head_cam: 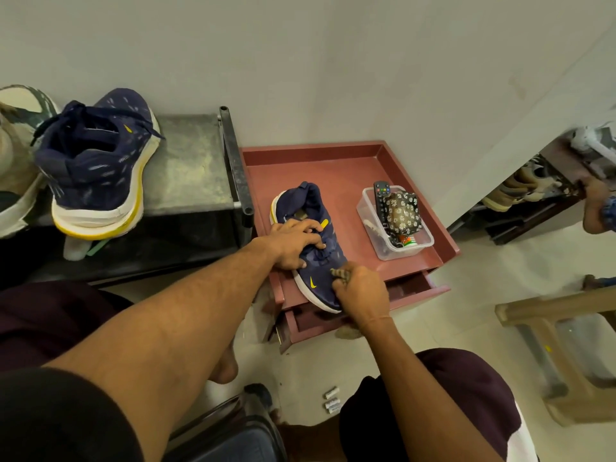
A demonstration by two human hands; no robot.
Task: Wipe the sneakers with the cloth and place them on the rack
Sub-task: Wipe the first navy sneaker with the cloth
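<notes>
Our black sleeve (50, 415) and bare left forearm lie nearest the lens, reaching across to the red-brown counter (333, 168).

Left hand (296, 243): laid on top of the navy sneaker (316, 278), fingers spread and nearly straight over the laces, pressing down. It clasps nothing.

Right hand (361, 291): at the counter's near edge, fingers curled tight round a bunched brownish cloth (341, 274), which touches the sneaker's toe.

Navy sneaker: yellow marks, white sole, on the counter's left half, toe toward us at the near edge.

Drawer (410, 288): we note it pulled open at the counter's front, below the toe.

Clear plastic container (416, 241): on the counter's right half, apart from the sneaker. It holds a remote control (380, 195) and a daisy-print pouch (401, 211).

Rack (190, 168): dark, just left of the counter. We cannot tell whether the two touch.

Second navy sneaker (96, 168): on the rack's top, left of the counter, heel toward us.

Small batteries (331, 400): on the floor in front of the counter, between our knees.
</notes>
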